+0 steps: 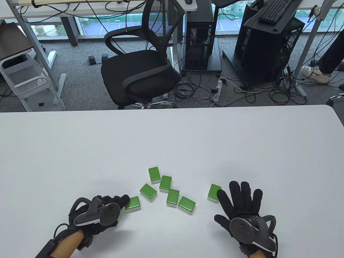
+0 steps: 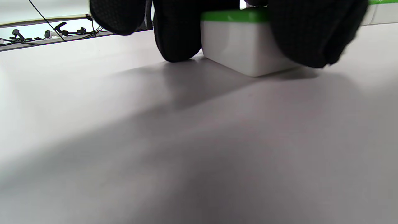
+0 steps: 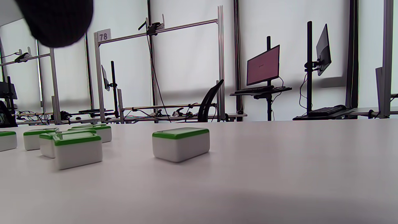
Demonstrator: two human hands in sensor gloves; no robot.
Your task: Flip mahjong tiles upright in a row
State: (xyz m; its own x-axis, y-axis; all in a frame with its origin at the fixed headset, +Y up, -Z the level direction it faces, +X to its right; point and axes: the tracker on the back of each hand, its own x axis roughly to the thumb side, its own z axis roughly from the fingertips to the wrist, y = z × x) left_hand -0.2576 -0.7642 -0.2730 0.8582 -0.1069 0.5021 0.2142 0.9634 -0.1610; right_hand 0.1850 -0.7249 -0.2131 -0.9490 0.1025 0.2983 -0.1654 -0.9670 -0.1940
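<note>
Several mahjong tiles with green backs and white bodies lie flat, green side up, on the white table (image 1: 172,139). My left hand (image 1: 118,201) has its fingers on the leftmost tile (image 1: 133,203); in the left wrist view my fingers (image 2: 177,37) sit on both sides of that tile (image 2: 245,46), which rests flat on the table. My right hand (image 1: 239,199) lies open with fingers spread, its index fingertip beside the rightmost tile (image 1: 214,192). That tile (image 3: 180,143) lies flat and apart from the hand in the right wrist view. A cluster of tiles (image 1: 172,197) lies between the hands.
The table's far edge runs across the middle of the table view. Beyond it stand a black office chair (image 1: 139,67) and computer stands with cables on the floor. Bare table surface stretches behind and to both sides of the tiles.
</note>
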